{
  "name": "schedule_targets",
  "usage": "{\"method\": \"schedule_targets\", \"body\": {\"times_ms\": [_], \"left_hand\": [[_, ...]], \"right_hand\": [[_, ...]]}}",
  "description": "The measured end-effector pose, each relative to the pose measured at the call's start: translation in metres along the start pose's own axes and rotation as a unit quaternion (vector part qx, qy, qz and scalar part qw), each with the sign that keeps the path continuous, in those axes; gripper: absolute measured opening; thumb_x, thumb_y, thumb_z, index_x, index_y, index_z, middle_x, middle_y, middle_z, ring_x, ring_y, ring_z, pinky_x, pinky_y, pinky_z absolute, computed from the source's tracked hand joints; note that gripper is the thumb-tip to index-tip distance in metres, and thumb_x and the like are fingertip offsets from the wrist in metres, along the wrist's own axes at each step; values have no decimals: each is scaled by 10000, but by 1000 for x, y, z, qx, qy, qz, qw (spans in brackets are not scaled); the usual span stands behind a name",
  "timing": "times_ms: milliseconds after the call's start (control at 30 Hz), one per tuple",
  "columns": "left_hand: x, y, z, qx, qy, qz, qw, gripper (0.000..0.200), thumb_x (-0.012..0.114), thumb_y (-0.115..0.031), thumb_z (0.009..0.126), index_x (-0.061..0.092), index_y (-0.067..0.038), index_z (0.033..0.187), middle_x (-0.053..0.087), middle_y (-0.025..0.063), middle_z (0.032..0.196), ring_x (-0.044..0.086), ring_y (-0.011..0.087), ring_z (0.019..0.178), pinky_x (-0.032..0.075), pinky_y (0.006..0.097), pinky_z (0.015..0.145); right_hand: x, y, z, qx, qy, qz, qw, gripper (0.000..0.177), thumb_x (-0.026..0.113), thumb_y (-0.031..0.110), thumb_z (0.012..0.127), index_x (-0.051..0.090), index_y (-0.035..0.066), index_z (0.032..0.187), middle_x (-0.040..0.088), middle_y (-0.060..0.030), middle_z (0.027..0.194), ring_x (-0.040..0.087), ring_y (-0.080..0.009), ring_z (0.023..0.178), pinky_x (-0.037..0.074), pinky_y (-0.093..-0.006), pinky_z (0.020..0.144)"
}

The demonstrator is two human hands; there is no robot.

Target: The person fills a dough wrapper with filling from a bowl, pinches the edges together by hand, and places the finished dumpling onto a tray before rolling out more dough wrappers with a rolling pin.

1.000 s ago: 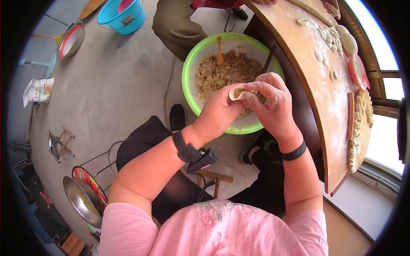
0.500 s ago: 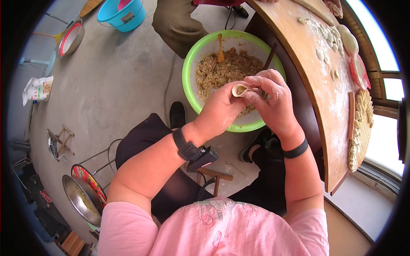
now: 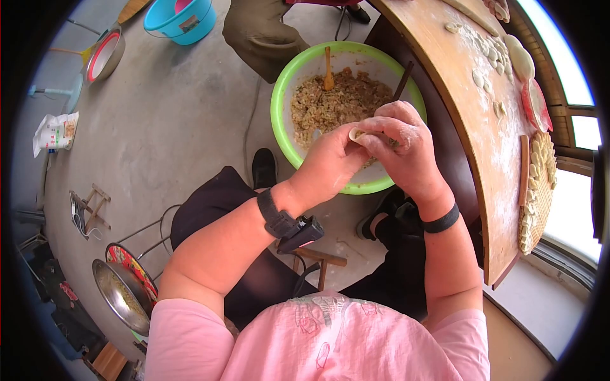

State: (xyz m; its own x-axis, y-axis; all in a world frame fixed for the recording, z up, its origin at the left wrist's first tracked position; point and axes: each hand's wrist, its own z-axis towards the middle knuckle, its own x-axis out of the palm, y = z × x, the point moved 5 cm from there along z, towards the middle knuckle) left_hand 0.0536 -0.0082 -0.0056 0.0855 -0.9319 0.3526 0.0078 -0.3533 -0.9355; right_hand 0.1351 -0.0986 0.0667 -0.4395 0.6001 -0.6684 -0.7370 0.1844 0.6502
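Observation:
Both my hands meet above a green-rimmed basin (image 3: 277, 114) of chopped filling (image 3: 337, 105). Between their fingertips is a small dumpling (image 3: 357, 134) of pale dough, its near end folded into a narrow opening. My left hand (image 3: 330, 155) grips it from the left, thumb and fingers closed. Flour coats my right hand (image 3: 403, 143), whose thumb and fingers pinch the dough edge from the right. My fingers hide most of the dumpling. A wooden spoon (image 3: 328, 79) stands in the filling, and a dark stick (image 3: 403, 81) leans on the basin's right side.
On my right is a floured wooden table (image 3: 457, 82) bearing dough pieces (image 3: 492, 54), a red bowl (image 3: 535, 105) and a board of dumplings (image 3: 540, 184). Another person's leg (image 3: 260, 41) is beyond the basin. A blue bucket (image 3: 184, 25) and metal bowl (image 3: 121, 295) are at left.
The dumpling's round opening has narrowed as my fingers press its edges together. My hands stay in nearly the same place over the basin.

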Motion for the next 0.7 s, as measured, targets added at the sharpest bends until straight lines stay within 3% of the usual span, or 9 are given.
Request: {"method": "schedule_targets", "body": {"times_ms": [167, 300, 400, 433, 567, 700], "left_hand": [[-1, 2, -1, -22, 18, 9, 1000, 257, 552, -102, 1010, 561, -18, 1253, 625, 28, 1151, 575, 96, 1068, 471, 289, 973], [-2, 4, -4, -45, -8, -122, 991, 312, 567, -191, 1023, 520, -40, 1291, 613, 54, 1191, 597, 144, 1088, 478, 336, 1002], [-6, 0, -3, -56, -34, -207, 976, 351, 566, -229, 1027, 484, -58, 1322, 595, 69, 1220, 604, 172, 1101, 475, 370, 1019], [-7, 1, -3, -59, -34, -218, 974, 354, 563, -232, 1028, 476, -63, 1327, 588, 71, 1227, 601, 177, 1107, 472, 375, 1023], [-10, -5, -7, -57, -40, -240, 968, 327, 553, -217, 1032, 480, -76, 1318, 570, 53, 1217, 581, 163, 1122, 462, 376, 1031], [-9, -4, -5, -53, -37, -247, 967, 312, 555, -199, 1030, 487, -84, 1312, 567, 32, 1188, 571, 146, 1114, 462, 367, 1027]], "right_hand": [[8, -11, -5, 20, 36, 9, 999, 118, 718, 39, 778, 729, 29, 895, 623, -90, 871, 600, -269, 846, 505, -379, 759], [-6, -19, -6, 171, 7, 156, 973, 158, 660, 47, 866, 718, -3, 1003, 618, -80, 959, 611, -210, 917, 502, -329, 826], [-15, -33, -7, 142, -7, 160, 977, 208, 623, 53, 904, 693, -20, 1087, 611, -78, 1046, 599, -172, 999, 481, -299, 895], [-15, -35, -10, 173, -4, 182, 968, 252, 660, 76, 881, 682, -17, 1114, 616, -93, 1076, 599, -185, 1039, 470, -307, 935], [-6, -24, -10, 143, 15, 149, 978, 356, 765, 139, 802, 679, -7, 1115, 624, -110, 1073, 618, -223, 1014, 498, -336, 900], [-2, -15, -5, 113, 15, 108, 988, 318, 779, 108, 764, 698, 11, 1056, 627, -123, 1026, 626, -258, 960, 511, -342, 854]]}}
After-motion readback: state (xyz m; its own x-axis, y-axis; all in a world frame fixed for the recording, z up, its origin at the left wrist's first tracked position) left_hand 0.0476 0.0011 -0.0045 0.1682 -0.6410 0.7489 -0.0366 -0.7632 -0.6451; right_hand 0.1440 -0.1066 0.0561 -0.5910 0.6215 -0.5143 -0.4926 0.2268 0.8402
